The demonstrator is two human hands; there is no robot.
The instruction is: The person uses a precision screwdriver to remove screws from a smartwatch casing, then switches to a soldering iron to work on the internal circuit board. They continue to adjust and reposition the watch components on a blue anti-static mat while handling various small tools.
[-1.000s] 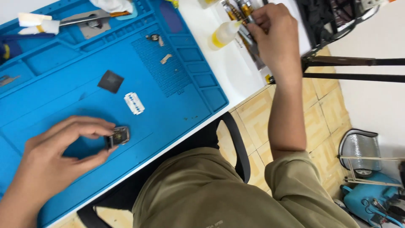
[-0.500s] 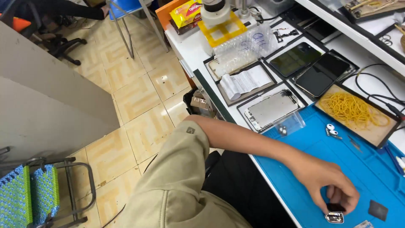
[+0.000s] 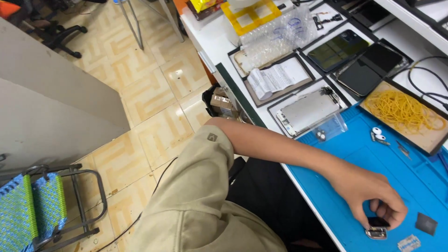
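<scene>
My left hand (image 3: pixel 371 195) reaches across onto the blue work mat (image 3: pixel 368 154) and pinches a small square metal-framed part (image 3: pixel 377 230) that rests on the mat near its front edge. Just right of the part lie a dark square chip (image 3: pixel 426 223) and a razor blade (image 3: pixel 409 243). My right hand is out of view.
Behind the mat stand a tray of yellow rubber bands (image 3: pixel 403 112), a tray with an opened phone body (image 3: pixel 308 111), dark phone screens (image 3: pixel 368 70), folded papers (image 3: pixel 275 77) and bubble wrap (image 3: pixel 275 32). Two white earbuds (image 3: pixel 377 133) lie on the mat. A folding chair (image 3: pixel 46 200) stands on the tiled floor at left.
The view has swung left, away from the mat's right side and towards the floor. My right hand has left the view. My left hand stays on the small part.
</scene>
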